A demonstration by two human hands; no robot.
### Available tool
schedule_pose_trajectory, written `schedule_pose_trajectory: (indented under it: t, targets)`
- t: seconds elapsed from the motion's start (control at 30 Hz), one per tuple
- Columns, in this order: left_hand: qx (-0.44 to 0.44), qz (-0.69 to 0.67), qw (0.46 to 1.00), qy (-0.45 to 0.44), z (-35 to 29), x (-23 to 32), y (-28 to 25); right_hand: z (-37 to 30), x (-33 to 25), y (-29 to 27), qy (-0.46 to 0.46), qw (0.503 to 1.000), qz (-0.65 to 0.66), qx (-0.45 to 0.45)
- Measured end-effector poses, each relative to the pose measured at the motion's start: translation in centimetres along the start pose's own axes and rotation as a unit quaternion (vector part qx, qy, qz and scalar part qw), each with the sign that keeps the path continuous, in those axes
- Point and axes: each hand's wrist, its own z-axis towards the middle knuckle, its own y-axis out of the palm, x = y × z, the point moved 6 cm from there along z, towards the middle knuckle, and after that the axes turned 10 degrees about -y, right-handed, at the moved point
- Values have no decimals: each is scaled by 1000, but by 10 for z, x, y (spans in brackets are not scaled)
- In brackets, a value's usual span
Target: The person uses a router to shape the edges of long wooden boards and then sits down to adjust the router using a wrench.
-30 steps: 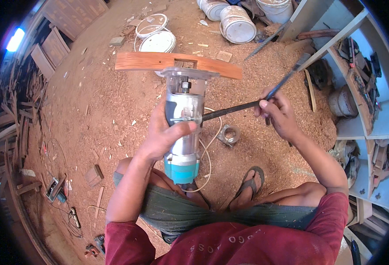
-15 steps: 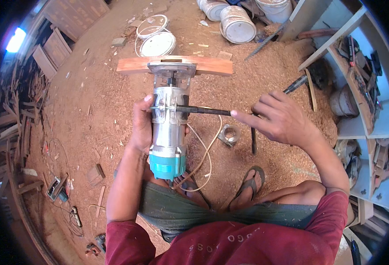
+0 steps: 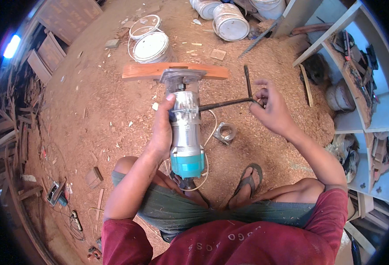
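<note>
Holding a silver-and-teal router (image 3: 187,134) in the left hand (image 3: 161,132), with curved wood (image 3: 143,70) across its far end; touching a black T-shaped tool (image 3: 225,104) at right with the right hand (image 3: 271,110).

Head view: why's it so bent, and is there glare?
In the head view, fisheye distortion bends the white compartmented shelving toward the dark rim; also there, a bright white light glares upper left, and the silver-and-teal cylindrical power tool shows highlights.

Left forearm (image 3: 134,183) runs up from lower left, left hand (image 3: 162,128) at frame centre in a grip, thumb (image 3: 168,102) pointing up, other fingers mostly hidden; right forearm (image 3: 316,152) angles up-left from lower right, right hand (image 3: 271,110) right of centre, fingers bent, one finger (image 3: 262,82) lifted.
</note>
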Motion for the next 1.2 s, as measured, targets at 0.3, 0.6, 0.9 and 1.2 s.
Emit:
schedule_pose_trajectory:
  t: [0.3, 0.6, 0.9, 1.2]
  targets:
    - [-66, -102, 992, -23, -6, 16, -8, 2, -42, -14, -231, 948, 197, 93]
    - [-47, -58, 997, -29, -6, 23, -23, -10, -95, -10, -534, 787, -292, -102]
    - [15, 94, 995, 31, -5, 6, -17, -3, -55, 15, -220, 836, -434, -254]
    - [37, 161, 977, 133, -19, 6, 18, -1, 23, 28, -44, 936, -271, -219]
